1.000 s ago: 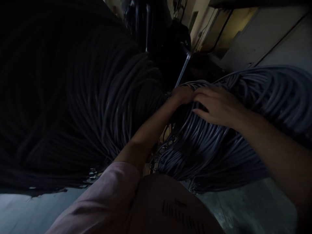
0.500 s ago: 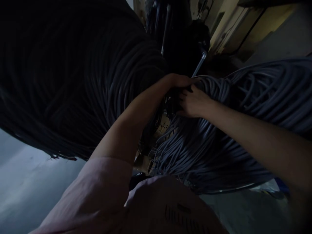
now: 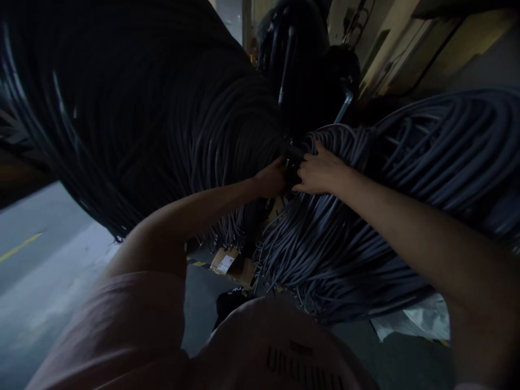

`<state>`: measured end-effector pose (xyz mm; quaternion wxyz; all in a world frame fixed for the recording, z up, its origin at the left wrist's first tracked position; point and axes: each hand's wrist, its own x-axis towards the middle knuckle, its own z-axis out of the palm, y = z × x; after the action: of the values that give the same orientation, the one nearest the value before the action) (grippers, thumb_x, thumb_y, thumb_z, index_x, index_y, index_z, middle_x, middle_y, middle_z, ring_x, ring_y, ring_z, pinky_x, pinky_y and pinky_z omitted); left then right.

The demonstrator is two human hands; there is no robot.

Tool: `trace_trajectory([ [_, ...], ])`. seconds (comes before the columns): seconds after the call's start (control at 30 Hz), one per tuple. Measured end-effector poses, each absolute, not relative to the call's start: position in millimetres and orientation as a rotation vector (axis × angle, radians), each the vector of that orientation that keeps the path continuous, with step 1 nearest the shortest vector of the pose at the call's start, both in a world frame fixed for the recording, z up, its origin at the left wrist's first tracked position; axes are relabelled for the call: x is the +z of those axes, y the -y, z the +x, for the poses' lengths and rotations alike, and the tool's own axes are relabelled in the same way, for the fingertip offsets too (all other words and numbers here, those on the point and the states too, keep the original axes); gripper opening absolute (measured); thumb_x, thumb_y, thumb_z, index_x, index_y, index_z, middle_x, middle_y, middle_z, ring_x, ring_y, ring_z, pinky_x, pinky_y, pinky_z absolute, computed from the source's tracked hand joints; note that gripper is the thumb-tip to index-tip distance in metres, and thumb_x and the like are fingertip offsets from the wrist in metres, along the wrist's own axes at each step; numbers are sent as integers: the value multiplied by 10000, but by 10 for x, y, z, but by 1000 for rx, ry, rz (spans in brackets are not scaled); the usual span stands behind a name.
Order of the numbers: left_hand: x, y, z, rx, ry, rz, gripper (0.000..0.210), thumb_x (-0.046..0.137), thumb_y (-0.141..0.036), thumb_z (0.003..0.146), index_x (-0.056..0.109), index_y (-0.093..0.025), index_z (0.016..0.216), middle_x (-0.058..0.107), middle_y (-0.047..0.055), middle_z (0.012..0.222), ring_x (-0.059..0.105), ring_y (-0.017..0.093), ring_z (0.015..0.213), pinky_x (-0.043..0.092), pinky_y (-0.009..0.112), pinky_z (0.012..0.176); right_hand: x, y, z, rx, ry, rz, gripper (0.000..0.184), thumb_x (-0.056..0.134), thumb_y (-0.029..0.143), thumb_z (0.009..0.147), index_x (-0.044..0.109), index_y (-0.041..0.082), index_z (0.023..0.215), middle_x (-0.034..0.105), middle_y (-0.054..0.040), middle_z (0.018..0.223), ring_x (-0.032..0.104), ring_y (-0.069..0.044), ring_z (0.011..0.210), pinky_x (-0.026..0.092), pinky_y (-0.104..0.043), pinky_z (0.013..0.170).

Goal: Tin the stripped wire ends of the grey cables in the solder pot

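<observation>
Gray cable bundle (image 3: pixel 345 238): just right of the dark cable bundle (image 3: pixel 162 119), draped, loose ends low. Likely heavy as a mass; single strands look springy, bendable, not fragile. Smooth jackets might slide over one another. Best hold, by my reckoning: the narrower top near the dark bundle, several strands at once, the palm backing them.

Right hand (image 3: pixel 319 170): at that top part, against the gray strands, fingers bent toward the dark bundle; tips lost in shadow, cannot tell whether they grip.

Left hand (image 3: pixel 272 179): at the dark bundle's right edge; fingertips hidden, closed or open cannot tell.

Farther out: metal rod (image 3: pixel 344 108) up and right of the dark bundle; cardboard box (image 3: pixel 227 264) below its lower right side; pale sheet (image 3: pixel 422 319) well off to its lower right.
</observation>
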<state>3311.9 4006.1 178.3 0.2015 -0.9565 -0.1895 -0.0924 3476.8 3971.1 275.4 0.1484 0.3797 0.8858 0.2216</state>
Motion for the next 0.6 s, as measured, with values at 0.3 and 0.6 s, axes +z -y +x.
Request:
trace_trajectory([
  [0.3,2260,-39862,32039,111,880,-2444,258,466,-202,836,647,-152,658,645,95,739,531,261,998,321,499,1002,2558,-39860,34888,415,-2741,1145,576,400,670,883,696,181,814,694,-53,923,482,-366,1222,119,-718,1067],
  [0.6,609,-38955,32301,212,1160,-2757,257,494,-226,866,662,-146,1044,643,165,1136,500,300,1130,392,451,870,1554,-39683,34705,-71,-2817,1368,487,633,483,811,451,214,449,502,-30,503,603,-338,1013,62,-677,1111],
])
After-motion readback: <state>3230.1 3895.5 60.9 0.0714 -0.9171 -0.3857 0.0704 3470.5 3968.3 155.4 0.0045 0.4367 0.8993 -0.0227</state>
